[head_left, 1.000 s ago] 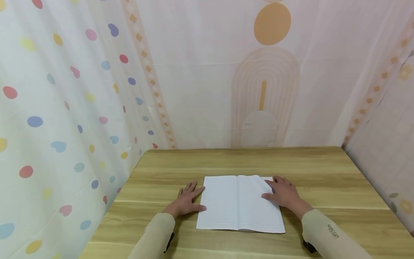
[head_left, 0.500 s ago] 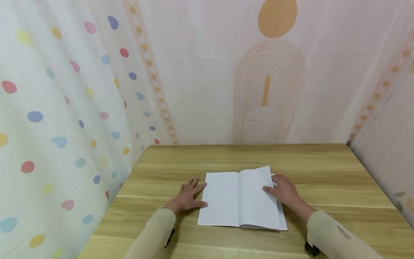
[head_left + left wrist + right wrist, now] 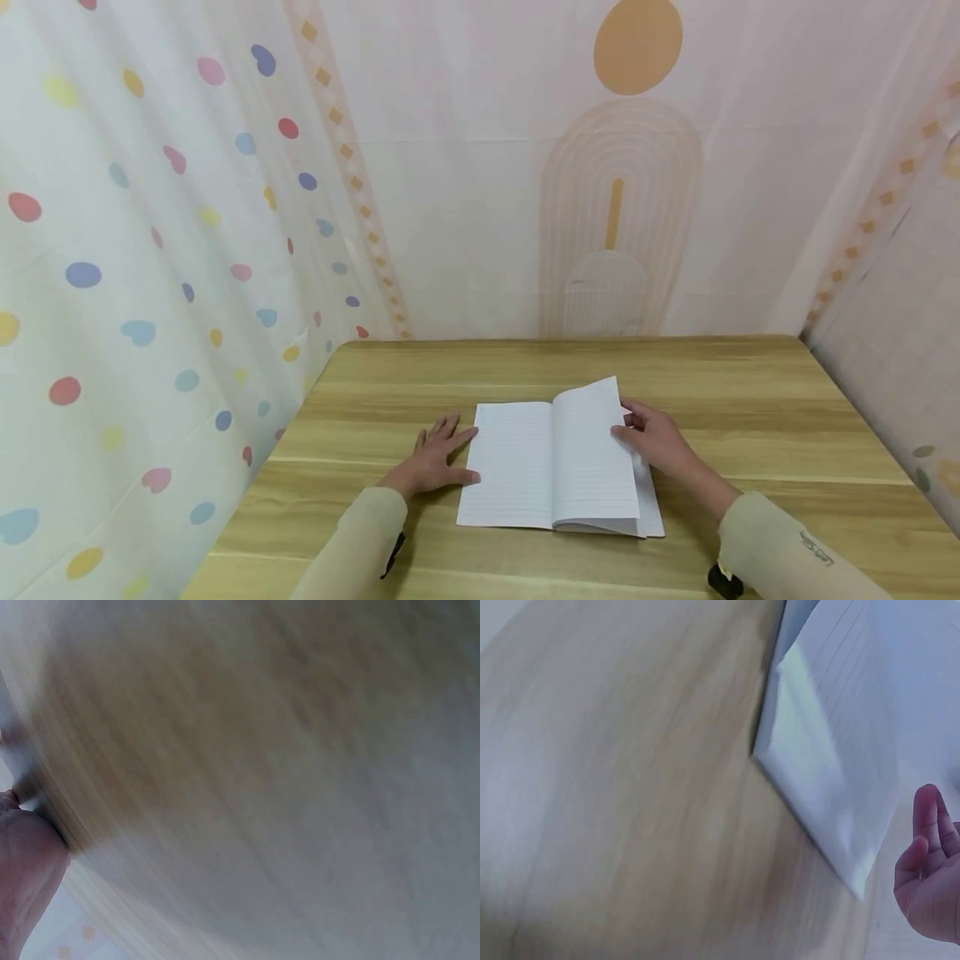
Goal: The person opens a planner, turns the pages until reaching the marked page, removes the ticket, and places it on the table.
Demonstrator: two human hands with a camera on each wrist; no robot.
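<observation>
- Notebook [image 3: 550, 467] lies open on the wood-grain counter [image 3: 435, 375], between the two hands, near the counter's near side; spine runs roughly away from the wearer.
- Left page [image 3: 512, 467]: white, ruled, lying flat.
- Lifted leaf [image 3: 592, 458] on the right half: raised off the paper beneath and bowed, its far outer corner highest. Whether one sheet or several, cannot tell.
- Lower pages [image 3: 651, 508] show as a narrow strip past the leaf's outer edge.
- Right hand [image 3: 660, 437]: pinches the leaf's outer edge, thumb on the upper face, other fingers at and behind the edge.
- Left hand [image 3: 431, 465]: loose, fingers spread; thumb and index tips rest at the notebook's left edge, the other fingers out over the counter.
- Right wrist view: ruled paper rises to a fold beside bare counter; thumb and fingers at the right border.
- Left wrist view: mostly blurred counter, part of the hand at the left border.
- Both sleeves pale; dark lettering on the right sleeve [image 3: 795, 546], a black object under each cuff.
- Behind the counter: pale curtain [image 3: 457, 225] with arch and orange disc. To the left: white curtain [image 3: 180, 250] with coloured dots and hearts.
</observation>
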